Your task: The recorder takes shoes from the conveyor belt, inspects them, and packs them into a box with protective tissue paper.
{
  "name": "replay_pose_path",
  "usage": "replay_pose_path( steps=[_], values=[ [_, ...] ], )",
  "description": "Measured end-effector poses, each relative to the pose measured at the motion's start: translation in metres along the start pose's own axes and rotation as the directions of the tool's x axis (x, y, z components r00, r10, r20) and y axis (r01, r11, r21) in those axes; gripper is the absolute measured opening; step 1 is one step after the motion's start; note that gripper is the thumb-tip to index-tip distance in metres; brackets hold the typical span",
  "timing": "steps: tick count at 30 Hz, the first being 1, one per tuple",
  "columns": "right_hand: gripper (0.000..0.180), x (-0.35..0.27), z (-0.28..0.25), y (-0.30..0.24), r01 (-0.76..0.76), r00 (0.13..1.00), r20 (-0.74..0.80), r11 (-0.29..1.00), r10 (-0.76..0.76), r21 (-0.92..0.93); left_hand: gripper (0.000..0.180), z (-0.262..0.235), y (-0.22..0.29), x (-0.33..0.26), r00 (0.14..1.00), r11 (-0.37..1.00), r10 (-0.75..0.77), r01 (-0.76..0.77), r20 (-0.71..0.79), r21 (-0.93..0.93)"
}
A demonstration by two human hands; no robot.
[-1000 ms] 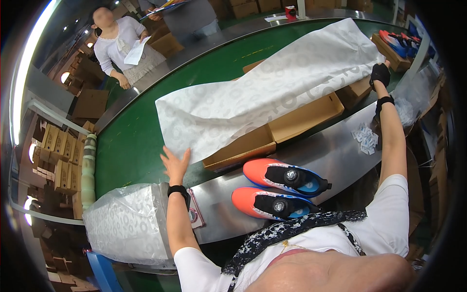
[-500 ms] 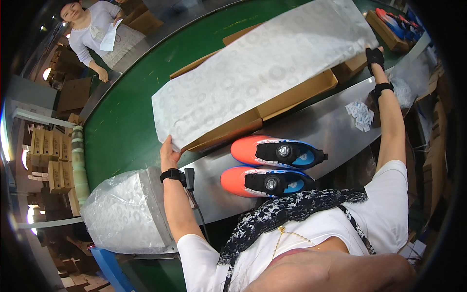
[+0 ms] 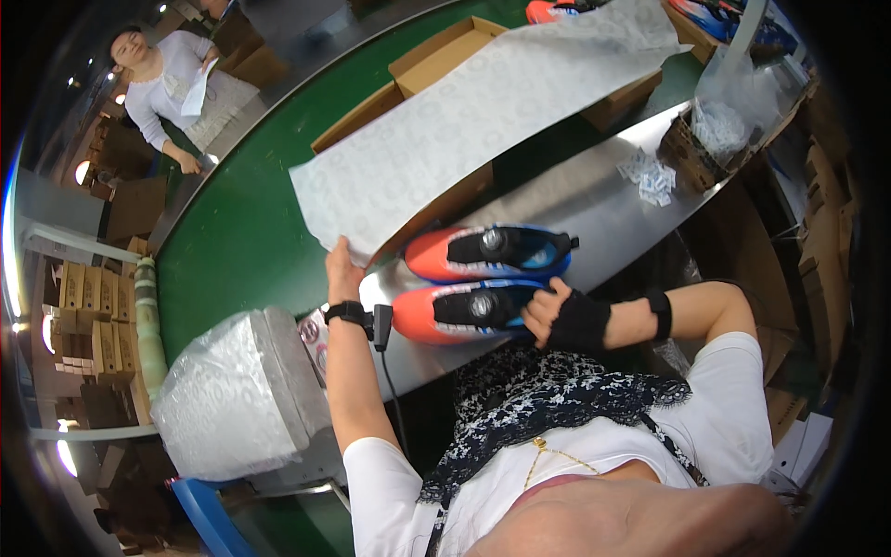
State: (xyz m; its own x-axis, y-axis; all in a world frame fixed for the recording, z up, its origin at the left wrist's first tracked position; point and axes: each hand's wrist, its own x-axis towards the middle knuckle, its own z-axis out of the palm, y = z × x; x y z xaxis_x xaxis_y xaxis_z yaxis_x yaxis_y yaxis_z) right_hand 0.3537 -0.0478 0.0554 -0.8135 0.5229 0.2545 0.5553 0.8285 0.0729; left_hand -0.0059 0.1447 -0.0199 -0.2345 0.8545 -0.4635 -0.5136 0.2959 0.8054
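A long sheet of patterned white tissue paper [image 3: 483, 121] lies over an open brown shoe box [image 3: 455, 200]. My left hand [image 3: 344, 271] pinches the sheet's near left corner. Two orange, blue and black sneakers with dial closures rest side by side on the metal ledge, toes to the left. At the heel of the near sneaker [image 3: 418, 316] is my right hand [image 3: 574, 318], in a black fingerless glove, its fingers closed on the shoe's collar. The far sneaker [image 3: 432, 255] sits just beyond, touched by neither hand.
Small white packets [image 3: 652, 178] lie on the metal ledge [image 3: 599, 241], beside a carton holding a plastic bag [image 3: 729, 121]. A plastic-wrapped paper stack [image 3: 232, 399] stands at left. More shoes are at the far right. Across the green belt [image 3: 218, 237] stands a person [image 3: 176, 84] holding paper.
My right hand has let go of the paper's far right corner and come back to the near sneaker. The paper has settled lower over the box, while my left hand keeps its corner.
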Motion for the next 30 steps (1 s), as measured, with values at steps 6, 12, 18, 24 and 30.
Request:
replay_pose_path(
  steps=[6,12,18,24,30],
  values=[
    [0.017,0.03,-0.031,0.009,-0.067,0.997,0.041,0.985,0.061,0.158,0.038,-0.032,0.03,-0.039,0.99,0.991,0.113,-0.107,-0.081,0.076],
    [0.023,0.063,-0.123,0.07,-0.462,0.841,0.284,0.335,0.461,0.821,0.039,-0.046,0.045,-0.037,0.957,0.967,0.234,-0.211,-0.173,0.139],
    [0.039,0.165,-0.046,0.14,-0.395,0.665,0.312,-0.035,0.678,0.918,0.036,-0.044,0.068,-0.004,0.875,0.879,0.434,-0.359,-0.216,0.314],
    [0.029,0.243,0.066,0.151,-0.708,0.645,0.158,0.506,0.748,0.493,0.024,0.004,0.1,-0.02,0.844,0.811,0.532,-0.486,-0.068,0.325],
    [0.03,0.283,0.096,0.11,-0.702,0.686,0.303,0.493,0.661,0.514,0.029,0.081,0.102,-0.037,0.854,0.68,0.422,-0.52,0.305,0.517]
  ],
)
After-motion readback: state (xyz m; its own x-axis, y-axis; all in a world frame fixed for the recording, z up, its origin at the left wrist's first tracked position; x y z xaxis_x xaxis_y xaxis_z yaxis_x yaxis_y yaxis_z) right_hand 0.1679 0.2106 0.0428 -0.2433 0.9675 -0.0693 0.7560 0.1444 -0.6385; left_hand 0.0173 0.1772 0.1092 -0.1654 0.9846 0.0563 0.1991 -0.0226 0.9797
